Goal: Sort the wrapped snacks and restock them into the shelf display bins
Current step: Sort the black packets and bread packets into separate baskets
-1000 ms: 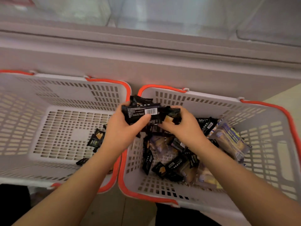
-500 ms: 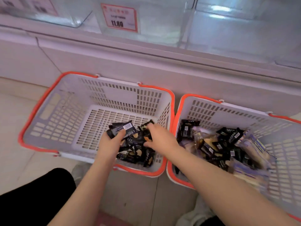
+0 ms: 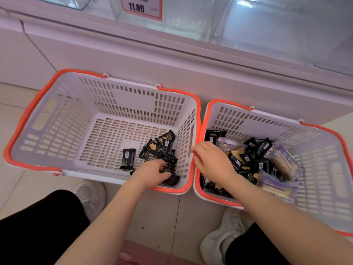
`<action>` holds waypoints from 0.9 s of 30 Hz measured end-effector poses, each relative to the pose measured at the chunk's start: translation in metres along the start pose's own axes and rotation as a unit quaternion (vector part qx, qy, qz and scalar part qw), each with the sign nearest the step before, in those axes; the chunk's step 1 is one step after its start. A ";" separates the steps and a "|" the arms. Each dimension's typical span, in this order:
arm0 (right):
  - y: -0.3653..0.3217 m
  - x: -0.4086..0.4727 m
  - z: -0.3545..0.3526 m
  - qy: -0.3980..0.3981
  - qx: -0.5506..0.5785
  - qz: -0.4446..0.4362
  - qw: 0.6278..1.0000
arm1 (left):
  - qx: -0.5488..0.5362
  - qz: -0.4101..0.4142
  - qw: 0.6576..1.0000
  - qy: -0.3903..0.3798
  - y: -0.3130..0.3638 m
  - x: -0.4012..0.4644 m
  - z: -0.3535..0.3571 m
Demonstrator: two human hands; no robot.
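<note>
The left hand (image 3: 152, 174) curls down into the pile of black snack packs (image 3: 162, 150) in the near right corner of the left basket (image 3: 34, 111), seemingly gripping some, probably to settle sorted ones together. The right hand (image 3: 212, 161) hovers over the right basket (image 3: 324, 150), fingers loosely bent, holding nothing visible, placed to pick from the mixed snacks (image 3: 254, 159) there. The display bins (image 3: 191, 16) above, behind a price tag (image 3: 142, 6), wait for restocking.
</note>
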State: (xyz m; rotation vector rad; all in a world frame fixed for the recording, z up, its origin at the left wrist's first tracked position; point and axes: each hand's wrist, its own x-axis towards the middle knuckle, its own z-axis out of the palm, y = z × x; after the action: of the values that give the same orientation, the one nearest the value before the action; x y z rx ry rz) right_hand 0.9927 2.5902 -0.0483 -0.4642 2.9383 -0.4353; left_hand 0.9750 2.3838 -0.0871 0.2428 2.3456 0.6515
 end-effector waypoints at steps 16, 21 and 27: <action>0.162 -0.075 0.003 -0.361 -0.070 0.095 0.925 | 0.268 0.217 0.936 -0.076 0.149 0.045 0.056; 0.182 -0.072 0.049 -0.361 -0.036 0.092 0.928 | 0.394 0.143 0.888 -0.187 0.158 0.084 0.100; 0.188 -0.063 0.099 -0.364 -0.029 0.056 0.929 | 0.334 0.098 0.899 -0.265 0.157 0.105 0.143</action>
State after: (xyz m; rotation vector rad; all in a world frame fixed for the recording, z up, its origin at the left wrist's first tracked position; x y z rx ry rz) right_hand 1.0163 2.7560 -0.1942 -0.3588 2.2400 -0.1151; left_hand 0.9905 2.6095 -0.1573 0.8568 1.9314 -0.1631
